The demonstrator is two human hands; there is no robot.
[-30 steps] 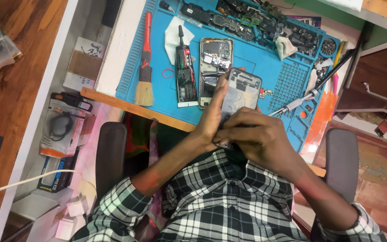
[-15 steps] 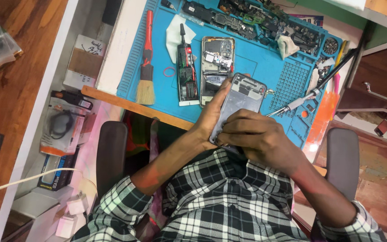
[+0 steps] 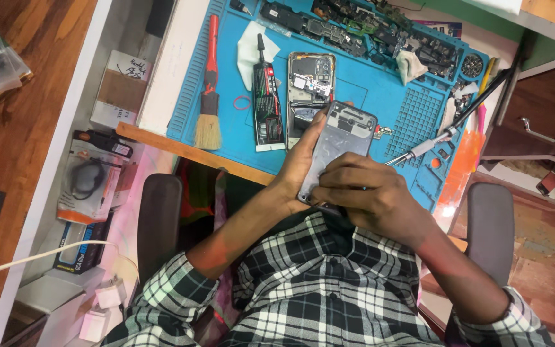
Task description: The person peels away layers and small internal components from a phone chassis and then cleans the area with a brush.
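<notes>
A person in a checked shirt sits at a repair bench (image 3: 162, 138), both hands raised just above its near edge. The left hand (image 3: 300, 164) wraps its fingers along the side of an opened phone frame (image 3: 340, 142), tilting it up toward the body, seemingly to steady it. The right hand (image 3: 370, 193) curls closed over the frame's lower end, fingers pinching what looks like a thin dark tool; its tip is hidden. Just beyond, on the blue work mat (image 3: 361, 90), a second opened phone (image 3: 309, 80) lies flat beside a black glue tube (image 3: 266, 96) and a red-handled brush (image 3: 209, 96), all within easy reach. A screwdriver (image 3: 419, 149) rests to the right. Farther back, circuit boards (image 3: 354, 26) line the mat's far edge.
</notes>
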